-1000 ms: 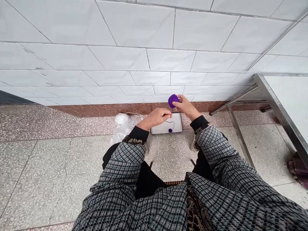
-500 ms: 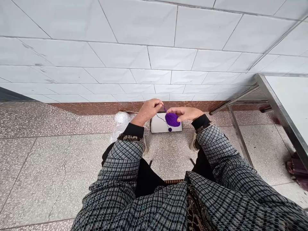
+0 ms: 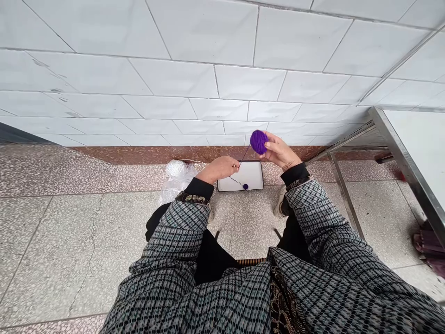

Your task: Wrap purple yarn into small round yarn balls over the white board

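A purple ball of yarn (image 3: 258, 142) is up near the wall, gripped by the fingers of my right hand (image 3: 278, 152). From it a thin purple strand (image 3: 245, 153) runs down and left to my left hand (image 3: 222, 168), whose thumb and fingers pinch it. Below my left hand the strand carries on to a much smaller dark purple ball (image 3: 245, 187), which lies in a shallow white box (image 3: 255, 172) with a dark rim. The box rests on the floor between my feet and the wall.
White yarn balls (image 3: 176, 168) in a clear plastic bag (image 3: 175, 188) lie on the floor left of the box. A metal-framed table (image 3: 410, 171) stands at the right. The tiled wall (image 3: 208, 83) rises straight ahead. Purple cloth (image 3: 431, 248) shows at the far right.
The large yarn ball in my right hand dipped over the box, then rose and turned upright. My left hand went up and left with the strand, then came back down.
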Motion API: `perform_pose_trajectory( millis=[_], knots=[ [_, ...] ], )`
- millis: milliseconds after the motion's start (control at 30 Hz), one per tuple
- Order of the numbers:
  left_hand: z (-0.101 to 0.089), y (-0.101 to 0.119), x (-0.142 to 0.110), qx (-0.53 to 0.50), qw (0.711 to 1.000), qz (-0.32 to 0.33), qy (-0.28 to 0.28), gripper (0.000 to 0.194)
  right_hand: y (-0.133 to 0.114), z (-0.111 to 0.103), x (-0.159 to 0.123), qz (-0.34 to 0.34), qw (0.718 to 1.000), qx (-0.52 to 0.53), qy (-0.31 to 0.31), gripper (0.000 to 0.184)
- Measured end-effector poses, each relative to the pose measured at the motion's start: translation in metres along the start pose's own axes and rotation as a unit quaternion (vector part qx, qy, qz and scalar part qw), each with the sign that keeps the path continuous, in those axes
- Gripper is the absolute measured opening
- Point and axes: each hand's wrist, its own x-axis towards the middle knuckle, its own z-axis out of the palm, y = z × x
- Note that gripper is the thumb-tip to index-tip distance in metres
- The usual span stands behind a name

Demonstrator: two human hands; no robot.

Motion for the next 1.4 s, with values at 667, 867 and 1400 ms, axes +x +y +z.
perform_pose_trajectory(
  millis=[667,867,1400],
  knots=[
    [-0.026,-0.001,-0.016,-0.146,0.977,0.059,0.140,0.019,0.012,0.007,-0.002,0.206,0.923,-0.259,-0.198,0.041],
    [-0.011,-0.002,-0.002,-0.127,0.980,0.020,0.154,0.021,0.011,0.005,-0.003,0.094,0.986,-0.084,-0.111,0.050],
    [-0.010,0.009,-0.008,-0.093,0.983,0.076,0.137,0.020,0.023,0.010,0.003,0.203,0.929,-0.307,0.025,0.039]
  ],
)
